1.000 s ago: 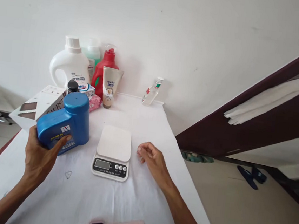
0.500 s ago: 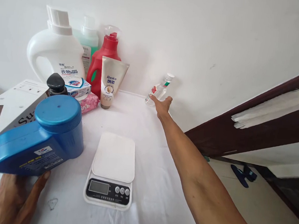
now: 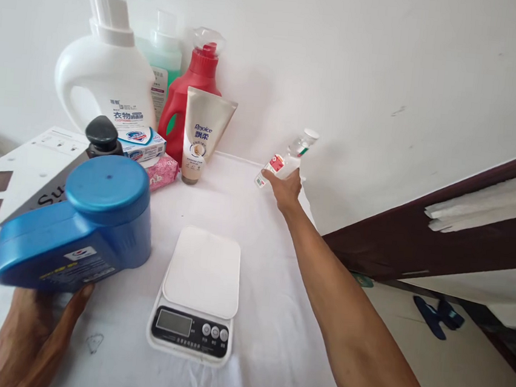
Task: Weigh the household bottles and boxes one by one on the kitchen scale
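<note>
My left hand (image 3: 37, 333) is closed about the lower near side of a blue plastic bottle (image 3: 70, 248) with a broad round lid; the thumb shows and the other fingers are mostly hidden behind it. At the far side of the cloth, my right hand (image 3: 288, 190) grips a clear bottle (image 3: 282, 164) with a white cap and red-and-green label. That bottle leans to the right near the wall. Between my arms lies a white kitchen scale (image 3: 202, 273), its pan bare and its display blank.
A white detergent jug (image 3: 109, 76), a green bottle (image 3: 164, 57), a red jug (image 3: 200, 78) and a Rejoice tube (image 3: 204, 133) stand along the wall. A soap box (image 3: 144, 143), pink pack (image 3: 164, 172), black pump (image 3: 103, 136) and white carton (image 3: 43, 151) crowd the left. Slippers (image 3: 438, 317) lie on the floor.
The clear bottle has turned in my right hand's grip and leans further right, its red label now facing me more. The whole view has shifted slightly; my left hand stays at the blue bottle.
</note>
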The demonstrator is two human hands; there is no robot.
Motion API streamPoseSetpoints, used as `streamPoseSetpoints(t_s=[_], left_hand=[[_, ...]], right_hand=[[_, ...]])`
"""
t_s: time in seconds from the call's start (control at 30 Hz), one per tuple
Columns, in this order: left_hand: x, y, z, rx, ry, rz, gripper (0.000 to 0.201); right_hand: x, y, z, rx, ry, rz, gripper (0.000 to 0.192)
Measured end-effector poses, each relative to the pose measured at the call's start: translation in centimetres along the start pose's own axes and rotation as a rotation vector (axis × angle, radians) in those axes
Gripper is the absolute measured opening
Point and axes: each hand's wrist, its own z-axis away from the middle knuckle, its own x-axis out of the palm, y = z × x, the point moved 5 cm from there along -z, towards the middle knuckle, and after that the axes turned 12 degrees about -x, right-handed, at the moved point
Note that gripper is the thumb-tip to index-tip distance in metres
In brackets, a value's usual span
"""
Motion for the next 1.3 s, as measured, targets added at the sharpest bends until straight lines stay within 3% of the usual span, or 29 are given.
streamPoseSetpoints(t_s=[0.13, 0.3, 0.4, 0.57, 0.67, 0.77, 0.9, 1.1, 1.3], left_hand=[[0.0, 0.3, -0.1, 0.094, -0.094, 0.060, 0.071], [-0.3, 0.2, -0.2, 0.223, -0.073, 0.066, 0.054], [-0.3, 0.3, 0.2, 0.283, -0.085, 0.115, 0.060], [-0.7, -0.5, 1.8, 0.412, -0.079, 0.146, 0.094], [-1.1, -1.1, 3.2, 0.525, -0.071, 0.104, 0.093], [-1.4, -1.7, 4.3, 0.581, -0.102, 0.074, 0.087], [-1.8, -2.6, 4.7, 0.488, -0.102, 0.106, 0.089], [-1.9, -3.1, 4.0, 0.293, -0.114, 0.199, 0.086], [-1.8, -2.9, 3.9, 0.259, -0.128, 0.223, 0.083]], right_hand=[[-3.5, -2.3, 6.6, 0.056, -0.031, -0.014, 0.066], [-8.3, -5.3, 14.9, 0.081, -0.087, -0.010, 0.061], [-10.4, -6.6, 18.7, 0.101, -0.110, -0.035, 0.058], [-12.1, -9.5, 22.0, 0.097, -0.071, -0.151, 0.052], [-12.6, -13.1, 22.1, 0.009, -0.032, -0.211, 0.045], [-12.1, -17.1, 22.0, -0.076, -0.075, -0.257, 0.039], [-9.4, -20.2, 22.6, -0.072, -0.228, -0.383, 0.042], [-5.1, -20.3, 24.4, -0.058, -0.379, -0.392, 0.060], [-4.2, -20.7, 25.1, -0.063, -0.443, -0.433, 0.063]])
